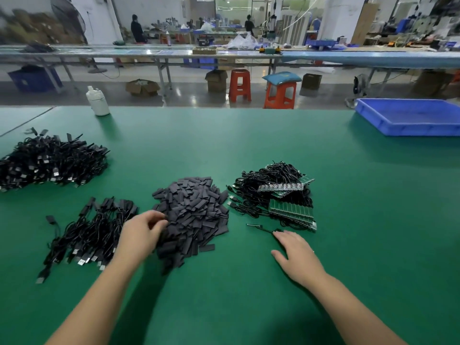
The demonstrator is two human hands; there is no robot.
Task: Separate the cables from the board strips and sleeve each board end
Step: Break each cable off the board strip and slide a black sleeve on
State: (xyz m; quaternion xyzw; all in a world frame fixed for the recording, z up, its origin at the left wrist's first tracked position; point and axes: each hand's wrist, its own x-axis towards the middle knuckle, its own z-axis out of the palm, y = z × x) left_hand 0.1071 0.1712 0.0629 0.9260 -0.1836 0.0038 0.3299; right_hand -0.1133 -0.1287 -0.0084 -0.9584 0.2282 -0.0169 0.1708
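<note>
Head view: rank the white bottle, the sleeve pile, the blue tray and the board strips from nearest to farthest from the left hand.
From the left hand:
1. Sleeve pile, touching its fingers.
2. Board strips, to the right.
3. White bottle, far edge, left.
4. Blue tray, far right corner.

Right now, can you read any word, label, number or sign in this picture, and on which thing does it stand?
None can be read.
Green boards: markings too small.
White bottle: no label visible.
Blue tray: plain.
Far workbench: papers blurred.
</note>
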